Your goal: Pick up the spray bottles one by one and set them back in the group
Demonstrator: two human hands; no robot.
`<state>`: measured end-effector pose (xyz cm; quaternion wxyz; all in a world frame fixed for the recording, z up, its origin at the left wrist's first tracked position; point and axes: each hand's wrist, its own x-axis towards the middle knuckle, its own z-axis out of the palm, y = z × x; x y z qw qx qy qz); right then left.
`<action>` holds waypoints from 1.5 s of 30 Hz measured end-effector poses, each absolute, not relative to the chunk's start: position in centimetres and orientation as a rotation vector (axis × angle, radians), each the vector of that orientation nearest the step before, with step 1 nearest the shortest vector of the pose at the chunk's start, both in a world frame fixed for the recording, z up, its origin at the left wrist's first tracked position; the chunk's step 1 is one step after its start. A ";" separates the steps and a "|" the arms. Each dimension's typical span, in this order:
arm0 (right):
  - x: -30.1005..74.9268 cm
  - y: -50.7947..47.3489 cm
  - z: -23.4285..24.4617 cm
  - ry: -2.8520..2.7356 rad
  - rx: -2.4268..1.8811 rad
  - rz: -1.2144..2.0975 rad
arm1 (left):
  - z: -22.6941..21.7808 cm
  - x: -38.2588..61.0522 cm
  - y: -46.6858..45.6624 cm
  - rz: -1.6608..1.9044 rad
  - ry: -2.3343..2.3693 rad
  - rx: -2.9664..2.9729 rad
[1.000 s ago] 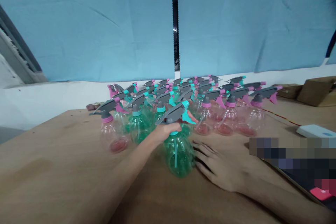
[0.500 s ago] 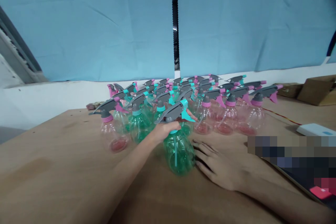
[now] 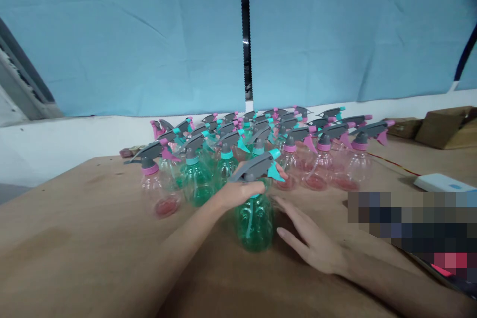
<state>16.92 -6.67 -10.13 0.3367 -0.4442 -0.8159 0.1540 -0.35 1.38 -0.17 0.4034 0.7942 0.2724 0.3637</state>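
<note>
Fingers of left hand (image 3: 240,192) gripping green spray bottle (image 3: 256,226) at the neck, right hand (image 3: 318,246) empty

Left: thumb laid across the front of the teal collar (image 3: 254,196), other fingers wrapped behind the neck, tips showing past the teal trigger (image 3: 276,173). Right: fingers spread, palm facing in, holding nothing. Right fingertips just beside the bottle's belly; can't tell if they touch.

Bottle is roughly upright over the middle of the tabletop (image 3: 70,243), on the near side of the bunch of spray bottles (image 3: 262,134). Base sits low; can't confirm full contact with the wood. Near edge of tabletop is out of view. Bunch runs back toward the far edge, mixed pink and green. Closest one to the left edge is a pink bottle (image 3: 158,191). White box (image 3: 443,182) sits off to the right, cardboard box (image 3: 443,126) near the far edge on that side.

Handling, my read: clear thin-walled plastic, likely light. Can't tell if there's liquid inside. Belly is round and shiny, so probably slick and a bit squashy. Grey spray head (image 3: 255,166) looks stiffer but top-heavy, and the trigger should give if squeezed. Best hold: neck and collar, just under the head, fingers off the trigger. Second hand flat against the belly for steadying, light pressure only.
</note>
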 end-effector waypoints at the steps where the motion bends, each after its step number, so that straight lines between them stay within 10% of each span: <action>1: 16.4 -7.0 -10.1 -2.065 -1.112 0.439 | -0.2 -0.1 1.0 0.907 0.694 2.014; 11: 15.8 -9.3 -8.2 -1.791 -1.326 0.339 | -1.3 0.5 -2.1 1.160 0.597 2.158; 20: 25.5 -8.4 -7.2 -1.821 -1.684 -0.084 | -6.2 -4.1 -3.6 0.430 0.996 2.802; 45: 29.0 -0.5 -6.8 -1.758 -2.001 -0.439 | -6.4 -3.9 -3.3 0.415 0.946 2.856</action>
